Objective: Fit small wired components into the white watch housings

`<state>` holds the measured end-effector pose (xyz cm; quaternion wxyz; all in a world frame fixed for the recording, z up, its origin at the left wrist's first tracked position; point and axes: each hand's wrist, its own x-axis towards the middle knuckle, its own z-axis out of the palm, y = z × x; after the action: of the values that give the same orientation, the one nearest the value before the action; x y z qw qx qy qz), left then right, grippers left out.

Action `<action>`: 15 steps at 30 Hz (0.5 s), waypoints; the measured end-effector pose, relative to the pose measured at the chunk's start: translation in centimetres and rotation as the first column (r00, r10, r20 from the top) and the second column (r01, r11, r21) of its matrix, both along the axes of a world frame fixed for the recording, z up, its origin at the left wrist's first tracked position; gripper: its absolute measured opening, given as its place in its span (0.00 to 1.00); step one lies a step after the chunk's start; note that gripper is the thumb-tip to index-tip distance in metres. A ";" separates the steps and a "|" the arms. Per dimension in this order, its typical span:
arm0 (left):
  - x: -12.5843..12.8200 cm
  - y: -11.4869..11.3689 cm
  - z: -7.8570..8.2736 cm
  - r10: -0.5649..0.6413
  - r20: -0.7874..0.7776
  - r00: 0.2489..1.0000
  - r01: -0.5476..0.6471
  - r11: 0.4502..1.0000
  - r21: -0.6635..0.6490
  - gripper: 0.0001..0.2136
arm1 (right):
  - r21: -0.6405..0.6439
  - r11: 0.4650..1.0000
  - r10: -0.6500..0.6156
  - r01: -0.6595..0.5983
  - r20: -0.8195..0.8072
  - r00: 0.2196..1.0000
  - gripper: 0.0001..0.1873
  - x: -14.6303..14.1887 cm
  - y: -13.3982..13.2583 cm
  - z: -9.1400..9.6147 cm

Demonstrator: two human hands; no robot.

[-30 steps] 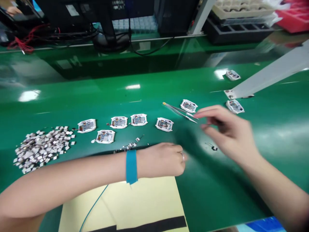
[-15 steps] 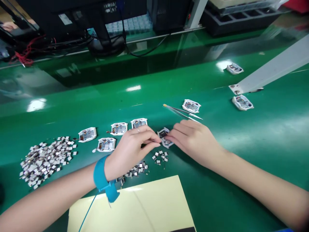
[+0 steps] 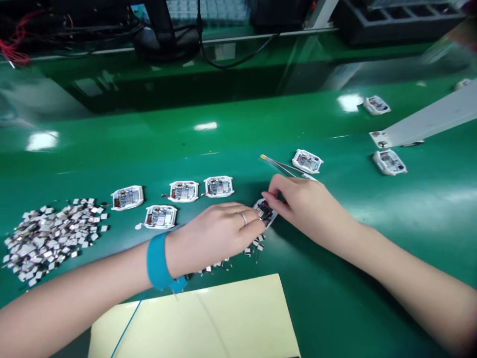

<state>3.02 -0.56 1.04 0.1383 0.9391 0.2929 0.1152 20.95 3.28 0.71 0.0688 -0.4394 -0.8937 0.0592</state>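
A small white watch case (image 3: pixel 264 213) with electronics inside lies tilted between my two hands. My left hand (image 3: pixel 223 229), with a ring and a teal wrist strap (image 3: pixel 158 261), is closed at the case's left and lower side; its fingertips are hidden, but it appears to grip the case. At the upper right edge, my right hand (image 3: pixel 303 201) is closed in a pinch, thumb and forefinger close together. What the pinch holds, if anything, is too small to make out. Tweezers (image 3: pixel 278 163) lie just behind my right hand, beside another open watch case (image 3: pixel 307 161).
Several open watch cases (image 3: pixel 184 191) lie to the left. A large heap of small silvery parts (image 3: pixel 52 238) is at far left, and more small parts (image 3: pixel 257 244) sit under my left hand. A yellow sheet (image 3: pixel 194 318) lies in front. A white metal post (image 3: pixel 428 117) stands right.
My left hand has turned palm down and moved right over the case. My right fingers have lifted from its inside to its upper edge. The view has tipped downward.
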 end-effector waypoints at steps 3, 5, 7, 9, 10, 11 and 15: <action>-0.6 0.3 0.3 0.138 0.043 0.989 -0.136 0.990 -0.039 0.09 | -0.065 0.995 -0.075 0.074 -0.025 0.997 0.08 0.9 -0.2 -0.1; -0.6 0.5 0.4 0.227 0.105 0.968 -0.225 0.974 -0.028 0.09 | -0.082 0.996 -0.038 0.028 -0.120 0.992 0.10 1.5 -0.5 -0.3; -0.4 0.6 0.4 0.255 0.156 0.954 -0.257 0.966 -0.009 0.09 | -0.107 0.993 0.026 -0.052 -0.227 0.973 0.20 1.9 -0.9 -0.7; -0.1 0.8 0.1 0.248 0.176 0.953 -0.255 0.967 0.017 0.09 | -0.141 0.987 0.033 -0.080 -0.308 0.951 0.26 2.0 -1.1 -1.3; 0.1 0.9 0.0 0.242 0.171 0.955 -0.252 0.967 0.033 0.09 | -0.160 0.984 0.021 -0.081 -0.343 0.939 0.26 1.9 -1.2 -1.6; 0.2 1.0 -0.3 0.235 0.155 0.959 -0.245 0.968 0.048 0.09 | -0.180 0.981 0.004 -0.076 -0.373 0.928 0.24 1.9 -1.3 -1.8; 0.5 1.1 -0.9 0.191 0.073 0.979 -0.200 0.970 0.138 0.12 | -0.232 0.970 -0.043 -0.067 -0.440 0.897 0.23 1.7 -1.4 -2.3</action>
<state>3.52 0.58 0.14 0.0665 0.9094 0.3705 0.1768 22.61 1.93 -1.63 0.2156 -0.4139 -0.8435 0.2658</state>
